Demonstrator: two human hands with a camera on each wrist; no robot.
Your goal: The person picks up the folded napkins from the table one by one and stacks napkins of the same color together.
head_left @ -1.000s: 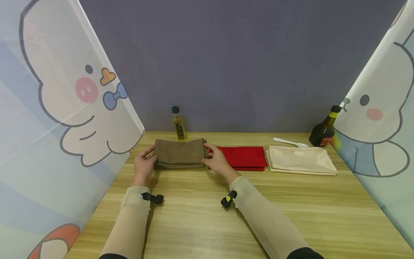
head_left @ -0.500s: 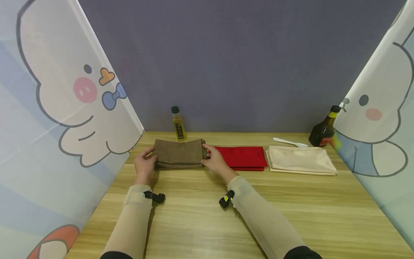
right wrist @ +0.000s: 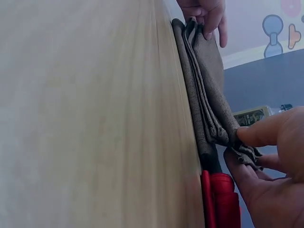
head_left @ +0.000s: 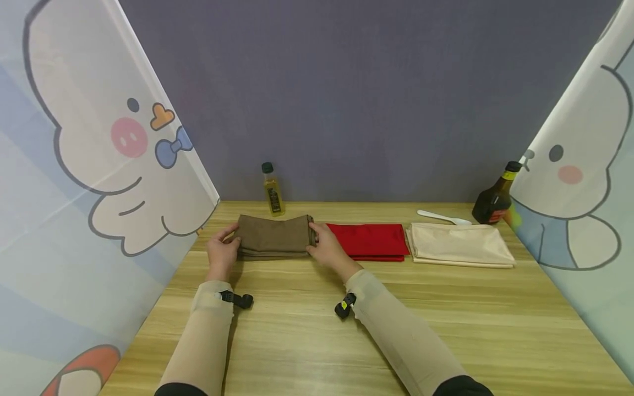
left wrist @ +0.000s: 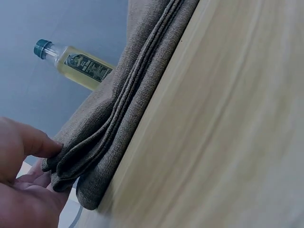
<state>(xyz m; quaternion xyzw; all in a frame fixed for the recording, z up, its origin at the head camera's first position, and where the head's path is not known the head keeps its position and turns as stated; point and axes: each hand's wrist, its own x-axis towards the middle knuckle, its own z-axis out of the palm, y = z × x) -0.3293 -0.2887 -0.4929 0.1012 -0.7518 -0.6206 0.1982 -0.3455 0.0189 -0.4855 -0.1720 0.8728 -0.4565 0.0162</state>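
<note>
A folded brown cloth (head_left: 272, 235) lies on the table in several layers. My left hand (head_left: 222, 252) pinches its left end; in the left wrist view the thumb (left wrist: 42, 144) is on top, with fingers under the upper layers. At the opposite end, my right hand (head_left: 328, 248) pinches the cloth's corner. The right wrist view shows the right thumb (right wrist: 266, 130) over the upper layers and fingers beneath, while the bottom layer rests on the table. Beside the right hand is a folded red cloth (head_left: 376, 241), its left end partly hidden by that hand.
A small bottle of yellow oil (head_left: 273, 192) stands behind the brown cloth. Farther right lie a folded cream cloth (head_left: 460, 245) and a white spoon (head_left: 443, 216). A dark sauce bottle (head_left: 494, 198) stands at the back right corner. Partitions enclose the wooden table (head_left: 292, 335).
My right hand has shifted slightly left with the brown cloth's right end, uncovering a little more red cloth. My left hand keeps its hold with hardly any movement.
</note>
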